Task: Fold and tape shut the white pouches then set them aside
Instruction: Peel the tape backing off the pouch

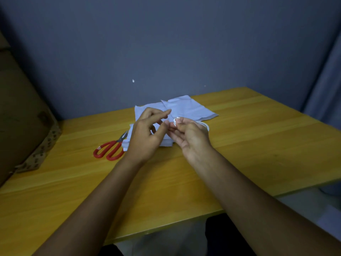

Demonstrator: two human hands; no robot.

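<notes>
A loose pile of flat white pouches point(186, 109) lies at the back middle of the wooden table point(258, 137). A smaller folded white pouch point(167, 143) lies under my hands. My right hand point(190, 137) holds a roll of clear tape point(204, 125), mostly hidden behind the fingers, and its fingertips pinch a shiny tape end point(175, 120). My left hand point(147, 133) hovers just left of it, with fingers loosely spread and the thumb tip close to the tape end. Whether the thumb touches the tape is unclear.
Red-handled scissors point(110, 149) lie shut on the table left of my left hand, their blades tucked under the pouches. A large cardboard box point(24, 115) stands along the left edge. A grey wall runs behind the table.
</notes>
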